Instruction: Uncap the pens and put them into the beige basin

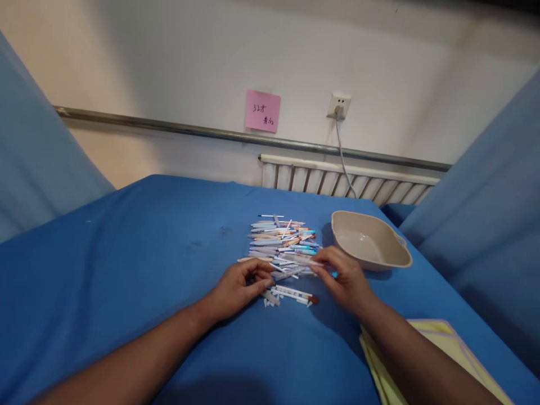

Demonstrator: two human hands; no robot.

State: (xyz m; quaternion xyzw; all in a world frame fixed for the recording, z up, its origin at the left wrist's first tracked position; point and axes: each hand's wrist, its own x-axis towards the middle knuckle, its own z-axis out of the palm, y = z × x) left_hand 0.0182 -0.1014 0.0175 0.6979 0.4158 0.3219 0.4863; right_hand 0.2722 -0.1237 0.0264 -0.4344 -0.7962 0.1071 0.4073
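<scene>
The right hand's [343, 278] fingers pinch a pale pen [298, 259] over the pile of pens [264, 243]; the left hand's [240, 287] fingers curl nearly together at its near edge, any hold unclear; the work looks partway, many pens roughly parallel, several crossing askew; white bits [272, 298] lie loose in front; a beige basin [392, 256] stands right.

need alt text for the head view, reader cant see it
A person's right hand holds a pale pen-like piece over a pile of pens on a blue sheet, with the left hand at the pile's near left edge. A beige basin and yellow cloth lie to the right.
</scene>
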